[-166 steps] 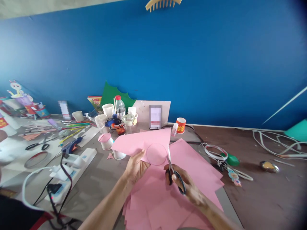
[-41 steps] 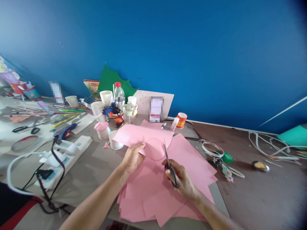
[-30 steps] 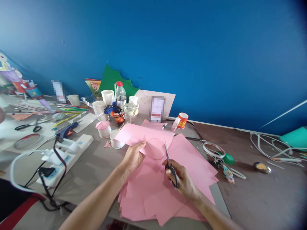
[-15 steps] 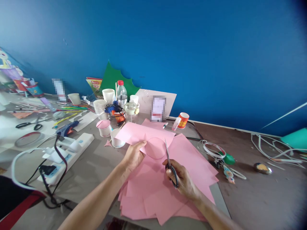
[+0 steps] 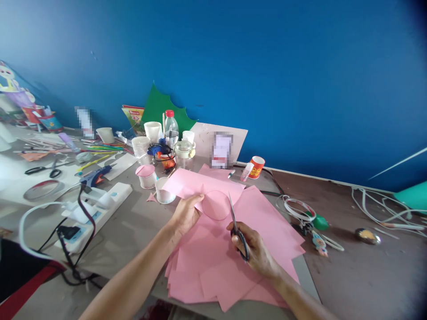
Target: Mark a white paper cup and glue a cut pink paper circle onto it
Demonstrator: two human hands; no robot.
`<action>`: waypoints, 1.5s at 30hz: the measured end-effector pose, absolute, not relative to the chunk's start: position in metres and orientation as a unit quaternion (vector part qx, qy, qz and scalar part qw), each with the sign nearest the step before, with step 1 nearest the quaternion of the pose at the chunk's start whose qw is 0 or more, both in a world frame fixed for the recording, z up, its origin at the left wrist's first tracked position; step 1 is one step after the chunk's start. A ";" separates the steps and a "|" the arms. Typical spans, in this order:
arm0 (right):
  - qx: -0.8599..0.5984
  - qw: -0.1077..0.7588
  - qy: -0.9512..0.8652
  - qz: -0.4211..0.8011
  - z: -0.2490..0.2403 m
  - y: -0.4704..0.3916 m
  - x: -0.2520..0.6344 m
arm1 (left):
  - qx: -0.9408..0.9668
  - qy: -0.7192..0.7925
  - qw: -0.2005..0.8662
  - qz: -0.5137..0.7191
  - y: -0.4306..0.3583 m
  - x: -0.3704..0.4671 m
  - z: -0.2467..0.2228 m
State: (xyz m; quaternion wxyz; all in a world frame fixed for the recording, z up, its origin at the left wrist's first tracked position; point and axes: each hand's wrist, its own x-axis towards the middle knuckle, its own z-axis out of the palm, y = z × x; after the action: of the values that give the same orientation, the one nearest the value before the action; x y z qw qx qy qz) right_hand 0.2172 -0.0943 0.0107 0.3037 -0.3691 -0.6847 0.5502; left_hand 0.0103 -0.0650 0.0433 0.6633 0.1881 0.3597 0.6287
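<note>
"Cutting seems in hand; where is the pink sheet (image 5: 200, 181)?"
"Above the paper stack (image 5: 230, 271), left hand (image 5: 187, 214) pinching it; right hand (image 5: 251, 246) gripping scissors (image 5: 234, 218). Next move likely requires tracking the drawn circle (image 5: 216, 205)."

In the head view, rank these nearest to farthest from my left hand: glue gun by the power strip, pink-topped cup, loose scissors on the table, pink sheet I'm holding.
1. Pink sheet: held in your left hand.
2. Pink-topped cup: ahead, to the left.
3. Glue gun: farther left, by the power strip.
4. Loose scissors: leftmost, past the glue gun.
</note>
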 end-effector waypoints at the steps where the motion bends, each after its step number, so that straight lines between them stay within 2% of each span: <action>1: -0.371 0.302 -0.686 0.549 0.011 -0.094 0.217 | 0.187 0.363 0.663 0.628 -0.065 0.010 0.044; 19: -0.361 0.270 -0.712 0.538 0.016 -0.091 0.219 | 0.176 0.392 0.652 0.625 -0.061 -0.002 0.044; 29: -0.371 0.246 -0.687 0.574 0.017 -0.096 0.217 | 0.127 0.366 0.647 0.657 -0.056 -0.009 0.043; 45: -0.368 0.249 -0.674 0.590 0.013 -0.097 0.216 | 0.110 0.369 0.637 0.668 -0.056 -0.009 0.046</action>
State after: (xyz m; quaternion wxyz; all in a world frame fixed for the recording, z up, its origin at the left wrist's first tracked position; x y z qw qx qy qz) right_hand 0.2155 -0.0966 0.0129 0.2486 -0.3681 -0.6739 0.5904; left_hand -0.0091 -0.0559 0.0459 0.6369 0.1102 0.3691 0.6678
